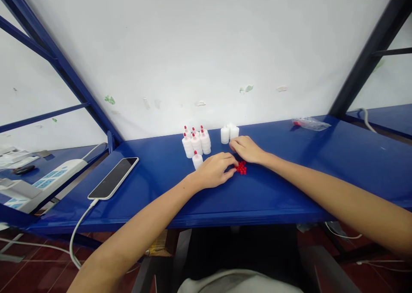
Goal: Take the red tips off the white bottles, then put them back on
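Small red caps [241, 168] lie in a loose pile on the blue table. At the pile's left edge is my left hand [216, 169], its thumb and forefinger apart and the tips touching or nearly touching the caps. My right hand [247, 148] rests just behind the pile with curled fingers. Whatever those fingers may hold is hidden. Close behind it stand several white bottles [225, 135] with no red tips showing. To the left, a cluster of white bottles with red-capped nozzles [197, 143] stands upright. One more capped bottle [197, 160] stands nearer, partly behind my left hand.
A phone [114, 179] with a white charging cable [79, 226] lies on the left of the table [154, 198]. A clear plastic bag [310, 123] with something red inside is at the back right. Blue shelf posts [69, 76] and a white wall bound the table.
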Demonstrator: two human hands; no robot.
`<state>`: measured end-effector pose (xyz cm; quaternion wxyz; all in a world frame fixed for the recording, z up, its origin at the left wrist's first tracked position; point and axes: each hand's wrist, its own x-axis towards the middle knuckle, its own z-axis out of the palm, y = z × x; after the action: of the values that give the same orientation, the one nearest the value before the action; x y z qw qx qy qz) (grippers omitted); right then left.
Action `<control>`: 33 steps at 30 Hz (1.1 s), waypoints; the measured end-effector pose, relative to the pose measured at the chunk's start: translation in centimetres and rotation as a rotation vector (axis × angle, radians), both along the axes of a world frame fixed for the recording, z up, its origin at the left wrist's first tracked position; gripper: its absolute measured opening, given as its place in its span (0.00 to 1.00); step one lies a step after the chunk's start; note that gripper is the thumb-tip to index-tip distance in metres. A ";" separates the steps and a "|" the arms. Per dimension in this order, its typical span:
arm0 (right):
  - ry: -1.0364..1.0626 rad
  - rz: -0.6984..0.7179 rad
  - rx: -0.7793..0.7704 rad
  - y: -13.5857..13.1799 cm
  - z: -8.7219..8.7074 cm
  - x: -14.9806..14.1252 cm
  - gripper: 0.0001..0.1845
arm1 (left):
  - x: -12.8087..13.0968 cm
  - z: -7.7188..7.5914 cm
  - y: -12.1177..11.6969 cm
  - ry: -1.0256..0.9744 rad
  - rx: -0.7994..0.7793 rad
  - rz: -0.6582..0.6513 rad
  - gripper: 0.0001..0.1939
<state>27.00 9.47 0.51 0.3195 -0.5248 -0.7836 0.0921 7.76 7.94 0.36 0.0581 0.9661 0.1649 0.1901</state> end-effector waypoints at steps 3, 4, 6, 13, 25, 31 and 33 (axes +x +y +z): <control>0.002 0.003 -0.005 0.0 0.0 0.0 0.20 | 0.0 0.0 0.1 -0.018 -0.016 -0.010 0.09; 0.004 0.003 -0.006 0.0 0.0 0.0 0.20 | 0.0 0.0 0.1 -0.021 -0.024 -0.011 0.08; 0.010 0.006 -0.007 -0.1 0.0 -0.1 0.20 | 0.0 0.0 0.2 -0.021 -0.038 -0.011 0.08; 0.059 0.008 -0.009 -0.3 0.2 -0.1 0.20 | -0.1 0.3 0.3 -0.001 -0.014 0.005 0.07; 0.032 0.025 -0.032 -0.6 0.3 -0.4 0.20 | -0.2 0.4 0.5 -0.009 -0.046 0.055 0.03; 0.110 0.069 -0.020 -1.0 0.6 -0.4 0.22 | -0.3 0.2 0.6 -0.103 -0.127 0.065 0.03; 0.164 0.136 -0.010 -1.2 0.7 -0.4 0.21 | -0.3 0.1 0.7 -0.211 -0.125 0.083 0.04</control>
<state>26.57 8.23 1.20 0.3727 -0.4629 -0.7882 0.1601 7.49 8.64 0.43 0.1273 0.9275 0.2093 0.2825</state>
